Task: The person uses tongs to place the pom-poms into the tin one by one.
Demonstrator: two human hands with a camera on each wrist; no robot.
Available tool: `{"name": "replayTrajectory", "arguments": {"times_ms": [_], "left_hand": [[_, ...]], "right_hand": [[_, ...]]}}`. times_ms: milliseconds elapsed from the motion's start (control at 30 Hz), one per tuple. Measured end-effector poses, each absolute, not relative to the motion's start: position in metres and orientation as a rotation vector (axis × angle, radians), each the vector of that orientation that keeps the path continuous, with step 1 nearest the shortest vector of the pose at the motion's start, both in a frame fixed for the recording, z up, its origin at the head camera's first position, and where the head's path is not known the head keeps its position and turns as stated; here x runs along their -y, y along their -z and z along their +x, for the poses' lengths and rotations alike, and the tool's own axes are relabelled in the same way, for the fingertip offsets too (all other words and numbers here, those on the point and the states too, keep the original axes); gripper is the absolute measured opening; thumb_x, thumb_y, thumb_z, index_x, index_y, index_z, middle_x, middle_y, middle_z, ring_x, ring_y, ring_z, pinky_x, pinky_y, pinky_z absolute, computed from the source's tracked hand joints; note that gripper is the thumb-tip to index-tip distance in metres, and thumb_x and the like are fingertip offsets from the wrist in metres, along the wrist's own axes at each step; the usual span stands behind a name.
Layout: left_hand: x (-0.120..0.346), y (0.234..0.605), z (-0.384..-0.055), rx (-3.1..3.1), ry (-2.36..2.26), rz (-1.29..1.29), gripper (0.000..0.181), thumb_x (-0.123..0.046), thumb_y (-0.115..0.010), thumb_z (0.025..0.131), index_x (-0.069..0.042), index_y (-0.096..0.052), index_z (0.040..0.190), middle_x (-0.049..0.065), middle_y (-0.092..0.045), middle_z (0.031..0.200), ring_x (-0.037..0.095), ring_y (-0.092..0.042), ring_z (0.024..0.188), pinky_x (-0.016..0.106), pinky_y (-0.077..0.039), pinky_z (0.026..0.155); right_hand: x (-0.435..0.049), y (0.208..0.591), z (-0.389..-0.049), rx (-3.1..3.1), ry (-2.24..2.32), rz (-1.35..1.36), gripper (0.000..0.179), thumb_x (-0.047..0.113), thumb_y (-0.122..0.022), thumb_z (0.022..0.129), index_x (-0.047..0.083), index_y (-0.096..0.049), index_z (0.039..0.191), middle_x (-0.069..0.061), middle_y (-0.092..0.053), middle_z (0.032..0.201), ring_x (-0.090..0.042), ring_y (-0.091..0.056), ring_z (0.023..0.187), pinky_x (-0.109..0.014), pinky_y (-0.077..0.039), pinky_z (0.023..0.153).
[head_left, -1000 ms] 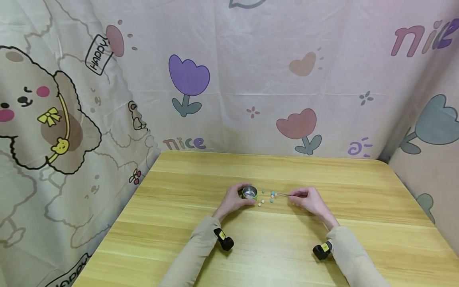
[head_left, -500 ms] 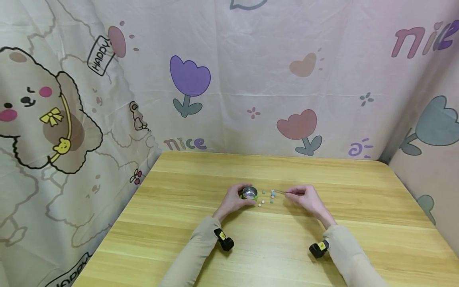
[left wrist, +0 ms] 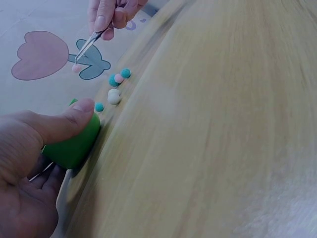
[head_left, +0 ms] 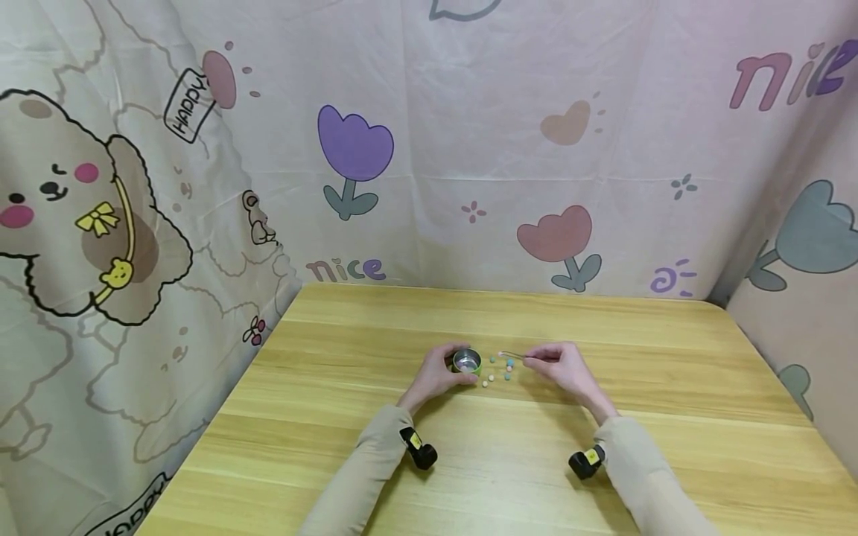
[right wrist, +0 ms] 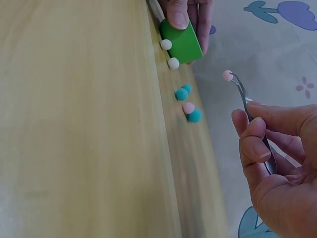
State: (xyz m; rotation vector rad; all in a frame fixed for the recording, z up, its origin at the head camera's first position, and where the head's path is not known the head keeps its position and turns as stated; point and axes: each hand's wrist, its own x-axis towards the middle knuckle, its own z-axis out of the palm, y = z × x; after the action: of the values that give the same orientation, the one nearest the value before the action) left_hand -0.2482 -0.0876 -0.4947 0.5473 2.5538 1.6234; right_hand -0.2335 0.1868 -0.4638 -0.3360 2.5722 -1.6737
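Observation:
My left hand (head_left: pixel 440 372) grips a small green cup (head_left: pixel 467 361) with a shiny metal inside, which stands on the table; in the left wrist view the thumb presses on the cup's green wall (left wrist: pixel 74 144). Between thumb and fingers my right hand (head_left: pixel 563 366) pinches metal tweezers (right wrist: pixel 242 94) with bent tips. Those tips hold a pale pink ball (right wrist: pixel 228 76) up off the table, to the right of the cup. Below it lie loose little balls: teal ones (right wrist: pixel 182 94), another pink one (right wrist: pixel 188 107) and white ones (right wrist: pixel 173 63) close to the cup.
The wooden table (head_left: pixel 496 469) reaches back to a printed cloth (head_left: pixel 456 97) hanging behind it, with another stretch of cloth at the left. A small black camera (head_left: pixel 418 449) sits on the left wrist and a second black camera (head_left: pixel 586 462) on the right.
My right hand has moved left toward the cup, and the tweezers have lifted a pink ball away from the cluster. The left hand and cup have stayed in place.

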Motion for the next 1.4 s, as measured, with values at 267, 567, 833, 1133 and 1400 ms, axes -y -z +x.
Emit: {"name": "replayTrajectory", "arguments": {"times_ms": [267,567,833,1133,1400], "left_hand": [[0.088,0.497,-0.25,-2.536,-1.676,0.56,0.062,-0.003,-0.086,0.076,0.004,-0.06,0.131,0.024,-0.066,0.128,0.04,-0.065,0.117,0.049,-0.053,0.104],[0.088,0.494,-0.249,-2.545,-1.652,0.577,0.063,-0.005,-0.086,0.076,0.004,-0.059,0.131,0.024,-0.066,0.127,0.039,-0.066,0.117,0.046,-0.054,0.104],[0.089,0.495,-0.248,-2.538,-1.638,0.558,0.064,-0.007,-0.087,0.076,0.003,-0.059,0.132,0.023,-0.066,0.128,0.038,-0.066,0.118,0.044,-0.054,0.105],[0.089,0.495,-0.249,-2.53,-1.648,0.554,0.063,-0.007,-0.087,0.076,0.003,-0.059,0.132,0.021,-0.066,0.129,0.036,-0.066,0.118,0.044,-0.054,0.104],[0.088,0.495,-0.249,-2.536,-1.627,0.553,0.064,-0.008,-0.087,0.076,0.002,-0.059,0.133,0.021,-0.066,0.129,0.035,-0.066,0.117,0.042,-0.055,0.103]], "right_hand": [[-0.179,0.459,-0.233,-2.543,1.695,-0.338,0.026,0.011,-0.073,0.091,-0.008,-0.072,0.108,-0.027,-0.074,0.102,-0.01,-0.063,0.073,-0.019,-0.052,0.061],[-0.171,0.457,-0.234,-2.538,1.694,-0.368,0.025,0.011,-0.073,0.091,-0.008,-0.072,0.107,-0.026,-0.074,0.102,-0.013,-0.066,0.076,-0.019,-0.053,0.063],[-0.164,0.462,-0.237,-2.528,1.69,-0.39,0.021,0.008,-0.073,0.09,-0.007,-0.073,0.104,-0.023,-0.075,0.095,-0.013,-0.064,0.073,-0.018,-0.051,0.06],[-0.156,0.463,-0.239,-2.468,1.721,-0.412,0.023,0.009,-0.074,0.089,-0.008,-0.073,0.106,-0.028,-0.074,0.097,-0.015,-0.068,0.075,-0.021,-0.055,0.063],[-0.151,0.467,-0.241,-2.483,1.7,-0.413,0.023,0.007,-0.074,0.089,-0.01,-0.072,0.105,-0.028,-0.074,0.098,-0.017,-0.069,0.075,-0.023,-0.058,0.064]]}}
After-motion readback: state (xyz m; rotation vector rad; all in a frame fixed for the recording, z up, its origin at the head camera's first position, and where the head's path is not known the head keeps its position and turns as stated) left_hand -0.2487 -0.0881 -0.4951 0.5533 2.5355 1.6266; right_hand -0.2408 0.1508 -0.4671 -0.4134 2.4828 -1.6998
